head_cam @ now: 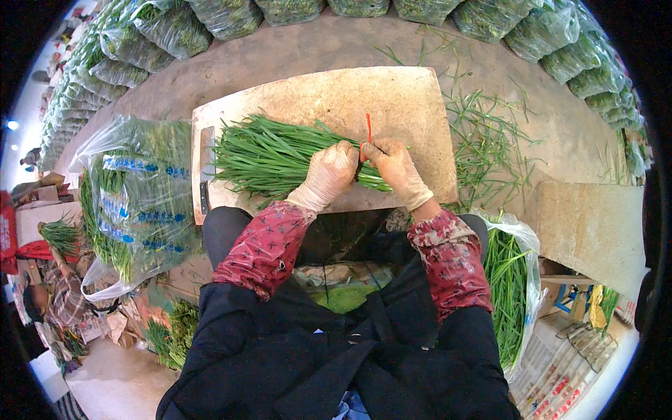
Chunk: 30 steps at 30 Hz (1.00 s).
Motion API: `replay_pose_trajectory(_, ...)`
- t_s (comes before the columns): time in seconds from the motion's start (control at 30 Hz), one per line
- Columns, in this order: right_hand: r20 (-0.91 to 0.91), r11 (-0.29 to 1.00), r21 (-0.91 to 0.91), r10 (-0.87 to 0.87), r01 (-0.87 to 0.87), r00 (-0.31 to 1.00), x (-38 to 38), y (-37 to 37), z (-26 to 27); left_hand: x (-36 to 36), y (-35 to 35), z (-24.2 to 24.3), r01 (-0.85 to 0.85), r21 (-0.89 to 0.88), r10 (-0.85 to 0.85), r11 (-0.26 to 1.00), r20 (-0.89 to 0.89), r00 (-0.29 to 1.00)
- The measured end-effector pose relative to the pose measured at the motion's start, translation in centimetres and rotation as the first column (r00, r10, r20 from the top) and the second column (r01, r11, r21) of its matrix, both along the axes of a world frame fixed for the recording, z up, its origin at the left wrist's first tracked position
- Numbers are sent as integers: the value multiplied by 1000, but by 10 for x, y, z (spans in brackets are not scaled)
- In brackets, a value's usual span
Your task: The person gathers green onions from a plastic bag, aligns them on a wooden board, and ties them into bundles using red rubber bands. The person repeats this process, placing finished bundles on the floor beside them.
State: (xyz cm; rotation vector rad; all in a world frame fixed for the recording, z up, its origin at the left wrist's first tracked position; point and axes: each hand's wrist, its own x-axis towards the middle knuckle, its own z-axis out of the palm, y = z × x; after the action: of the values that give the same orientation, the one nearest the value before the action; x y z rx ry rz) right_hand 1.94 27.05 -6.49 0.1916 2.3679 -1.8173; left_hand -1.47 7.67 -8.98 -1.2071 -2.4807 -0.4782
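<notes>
A bunch of garlic chives [278, 155] lies across a worn wooden board [388, 100], its leaf tips to the left and pale stems to the right. Around the stem end runs a red tie [368, 128], one loose end sticking up. My left hand [333, 170], in a pale, soiled glove, is closed over the bunch just left of the tie. The gloved right hand [394, 165] pinches the tie between thumb and fingers, above the stems. Both hands almost touch. The fingers' undersides are hidden.
A knife with a black handle [204, 196] lies along the board's left edge. Left stands a clear plastic bag of greens [152, 194]; right, an open bag of chives [506, 283]. Loose leaves [488, 142] litter the floor. Packed bags [299, 8] line the back. Another person [65, 294] sits at left.
</notes>
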Motion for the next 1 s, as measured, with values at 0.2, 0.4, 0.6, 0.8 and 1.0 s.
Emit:
replay_pose_trajectory(0.2, 17, 993, -113, -30, 32, 999, -1, 1, 6, -2, -12, 31, -13, 128, 4, 992, 72, 997)
replay_pose_trajectory(0.4, 69, 983, -166, 87, -75, 994, -1, -5, 18, -21, -18, 44, 129, -68, -102, 989, 310, 945)
replay_pose_trajectory(0.6, -123, 955, 162, 268, -247, 955, 3, -21, 35, -28, -12, 15, 144, -296, -59, 944, 279, 958)
replay_pose_trajectory(0.8, -7, 954, 107, 283, -280, 959, -7, -31, 23, -10, -17, 4, 142, -356, -40, 924, 279, 959)
replay_pose_trajectory(1.0, 240, 991, -122, -18, 49, 970, -58, -24, -11, 0, -17, 9, 79, -184, -49, 980, 160, 986)
